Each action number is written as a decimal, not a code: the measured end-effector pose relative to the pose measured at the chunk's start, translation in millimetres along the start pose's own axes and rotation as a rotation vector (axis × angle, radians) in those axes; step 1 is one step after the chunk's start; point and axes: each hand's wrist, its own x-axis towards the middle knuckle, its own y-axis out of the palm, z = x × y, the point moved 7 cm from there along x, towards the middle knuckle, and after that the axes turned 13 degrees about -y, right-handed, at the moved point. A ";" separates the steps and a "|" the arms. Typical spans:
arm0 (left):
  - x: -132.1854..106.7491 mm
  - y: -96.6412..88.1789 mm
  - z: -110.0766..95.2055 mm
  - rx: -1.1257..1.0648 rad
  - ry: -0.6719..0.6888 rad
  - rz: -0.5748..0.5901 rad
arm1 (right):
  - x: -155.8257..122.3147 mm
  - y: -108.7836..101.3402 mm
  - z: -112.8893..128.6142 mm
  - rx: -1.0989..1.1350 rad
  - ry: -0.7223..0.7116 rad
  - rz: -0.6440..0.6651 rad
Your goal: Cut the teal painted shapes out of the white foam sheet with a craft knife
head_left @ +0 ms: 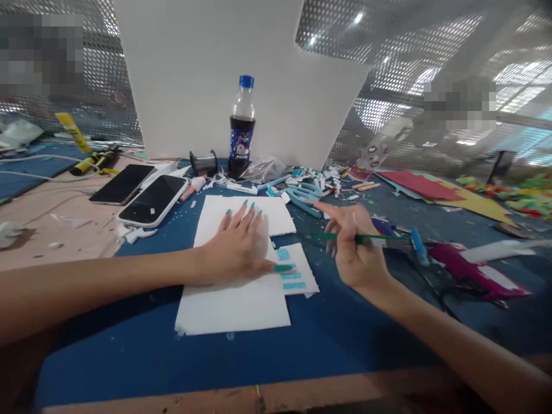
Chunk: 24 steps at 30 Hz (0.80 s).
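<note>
My left hand point(235, 247) lies flat with spread fingers on a white sheet of board or paper point(233, 310), its long teal nails showing. Its thumb reaches over a smaller white piece point(304, 261) with rows of light-blue patterned blocks point(294, 285). To the right of these, my right hand point(356, 244) is closed around a thin green stick-like tool point(319, 236). The tool's left tip is blurred, so its kind is unclear. A light-blue piece point(418, 246) shows at the tool's right end; whether it belongs to the tool I cannot tell.
A Pepsi bottle point(241, 135) stands behind the sheet before a white panel point(207, 69). Light-blue-handled pliers or scissors point(304, 198) lie among white scraps. Two phones point(155, 201) are left; a magenta object point(474, 270) and coloured sheets point(435, 187) lie right.
</note>
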 end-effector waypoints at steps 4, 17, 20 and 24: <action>20.2 -33.5 15.7 0.045 -0.193 -0.199 | -24.3 -3.6 21.2 -0.205 -0.045 0.202; 59.5 -49.6 77.2 0.057 -0.403 0.021 | -57.3 35.7 77.7 -0.182 -0.083 0.543; 37.0 -65.8 76.6 0.033 -0.371 0.062 | -51.9 23.0 55.1 -0.113 0.019 0.559; -15.4 -70.3 73.9 0.027 -0.370 0.063 | -49.4 13.8 36.3 0.024 0.027 0.583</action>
